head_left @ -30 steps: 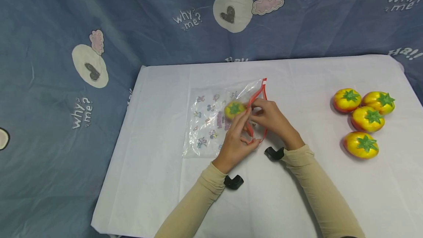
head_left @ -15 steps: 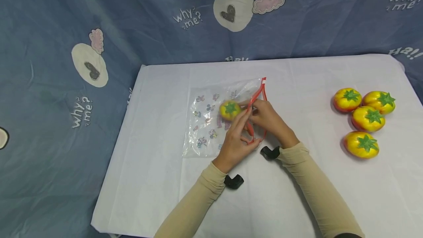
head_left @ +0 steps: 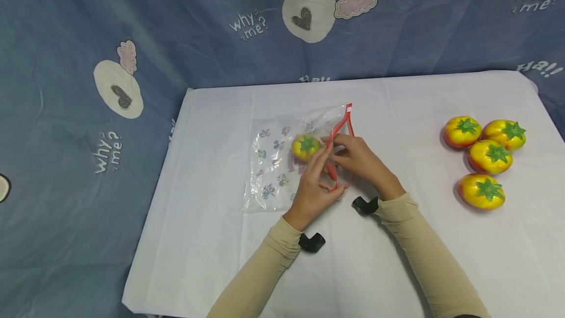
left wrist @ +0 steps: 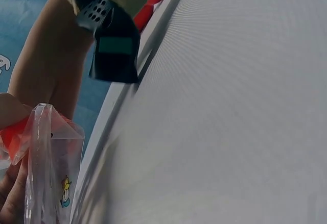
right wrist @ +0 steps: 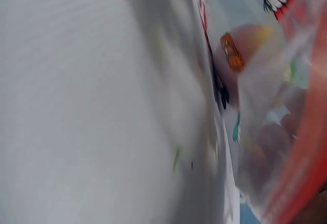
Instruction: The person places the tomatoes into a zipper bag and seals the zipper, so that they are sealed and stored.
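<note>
A clear plastic zip bag point(head_left: 265, 171) with a red zip edge and small cartoon prints lies mid-table, mouth to the right. Inside it sits a yellow-and-red fruit point(head_left: 305, 147) with a green star-shaped leaf top, perhaps a toy persimmon; the right wrist view shows this fruit point(right wrist: 240, 55) through the plastic. My left hand point(head_left: 311, 190) pinches the red edge point(left wrist: 15, 137) between thumb and fingers. At the bag's mouth is my right hand point(head_left: 359, 158), its fingertips inside, a little apart from the fruit and partly hidden by the zip.
Several matching fruits point(head_left: 490, 157) stand grouped on the right of the white-covered table point(head_left: 198, 239). Black wrist mounts point(head_left: 312, 243) sit by both cuffs. A blue printed cloth point(head_left: 220, 58) hangs behind and to the left.
The fruit has moved left, deeper into the bag. My right fingers reached farther in after it, then drew slightly back from it. My left hand stays on the bag's edge.
</note>
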Demonstrator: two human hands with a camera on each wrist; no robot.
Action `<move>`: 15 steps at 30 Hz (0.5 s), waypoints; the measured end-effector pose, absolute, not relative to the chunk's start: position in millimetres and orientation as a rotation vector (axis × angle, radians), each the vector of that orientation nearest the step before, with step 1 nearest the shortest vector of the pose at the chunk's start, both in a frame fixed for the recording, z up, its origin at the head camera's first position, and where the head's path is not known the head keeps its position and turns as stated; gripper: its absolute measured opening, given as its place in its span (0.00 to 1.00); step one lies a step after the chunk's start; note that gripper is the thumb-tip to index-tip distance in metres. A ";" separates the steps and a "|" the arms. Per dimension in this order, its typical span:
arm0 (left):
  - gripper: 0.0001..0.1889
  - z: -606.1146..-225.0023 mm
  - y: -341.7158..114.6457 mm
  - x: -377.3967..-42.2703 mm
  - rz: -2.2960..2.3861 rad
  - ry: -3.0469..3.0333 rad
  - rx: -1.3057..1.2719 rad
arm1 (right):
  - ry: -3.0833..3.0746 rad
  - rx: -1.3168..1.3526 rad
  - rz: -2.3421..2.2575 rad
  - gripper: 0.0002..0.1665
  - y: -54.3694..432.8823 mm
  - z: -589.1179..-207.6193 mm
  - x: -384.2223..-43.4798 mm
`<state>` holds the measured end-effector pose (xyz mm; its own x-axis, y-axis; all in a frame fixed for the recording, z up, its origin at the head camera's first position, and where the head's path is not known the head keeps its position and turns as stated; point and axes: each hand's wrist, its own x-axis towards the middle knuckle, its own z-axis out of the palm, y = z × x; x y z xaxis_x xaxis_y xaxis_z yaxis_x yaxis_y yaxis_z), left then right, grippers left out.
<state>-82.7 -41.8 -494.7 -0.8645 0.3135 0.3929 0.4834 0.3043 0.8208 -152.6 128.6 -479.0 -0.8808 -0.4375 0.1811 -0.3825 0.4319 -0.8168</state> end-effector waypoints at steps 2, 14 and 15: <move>0.52 -494.3 -41.9 -82.6 -1.597 -2.411 -0.736 | 2.599 -0.750 -1.484 0.13 132.6 -477.9 -149.8; 0.53 -494.8 -41.5 -83.1 -1.625 -2.427 -0.734 | 2.652 -0.705 -1.508 0.27 152.8 -472.6 -130.7; 0.53 -495.1 -41.4 -83.0 -1.627 -2.425 -0.735 | 2.650 -0.706 -1.515 0.27 153.7 -472.0 -129.0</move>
<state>-83.0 -41.4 -495.1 -0.8729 0.3211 0.3673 0.4616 0.2998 0.8349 -129.0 153.7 -472.0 -0.8983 -0.3852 0.2112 -0.3774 0.4307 -0.8198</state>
